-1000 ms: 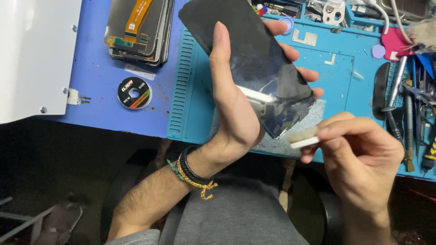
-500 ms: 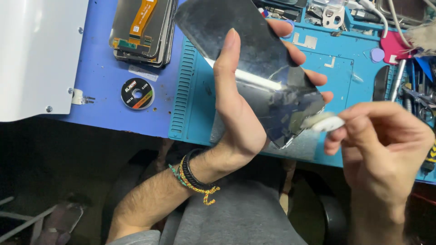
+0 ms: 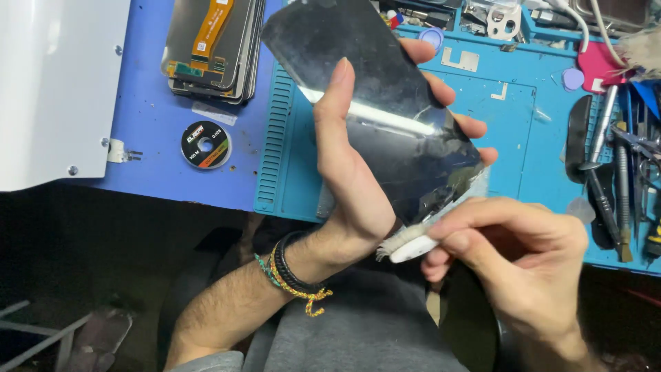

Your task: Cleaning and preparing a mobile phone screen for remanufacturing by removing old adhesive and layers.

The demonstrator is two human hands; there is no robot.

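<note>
While one dark glass panel [image 3: 385, 124] sits tilted above the near edge of the tabletop, the left hand [image 3: 358, 179] grips it from below: the thumb lies across its glossy face and three fingertips show along its far right edge. A bright strip of light reflects across the middle of the panel. The right hand [image 3: 509, 255] is closed around one small white brush [image 3: 406, 244], pinched between thumb and fingers, with its bristles splayed at the panel's lower corner, touching or just beside the heel of the left hand. Several bands, black, green and yellow, circle the left wrist [image 3: 292, 272].

Under the panel lies one light blue mat [image 3: 523, 131] with a ribbed left edge, spread on the darker blue tabletop [image 3: 148, 110]. To the left, one stack of screen assemblies [image 3: 213, 48] rests on the tabletop, the top one showing an orange flex cable. Just in front of the stack lies one round black spool [image 3: 206, 145]. One white housing [image 3: 48, 83] covers the far left corner. Along the mat's right side lie a row of metal hand tools [image 3: 613, 172], too crowded to count, and one pink piece [image 3: 599, 69] near the top. Two small round lilac caps [image 3: 432, 38] rest on the mat's far part, well apart from each other.
</note>
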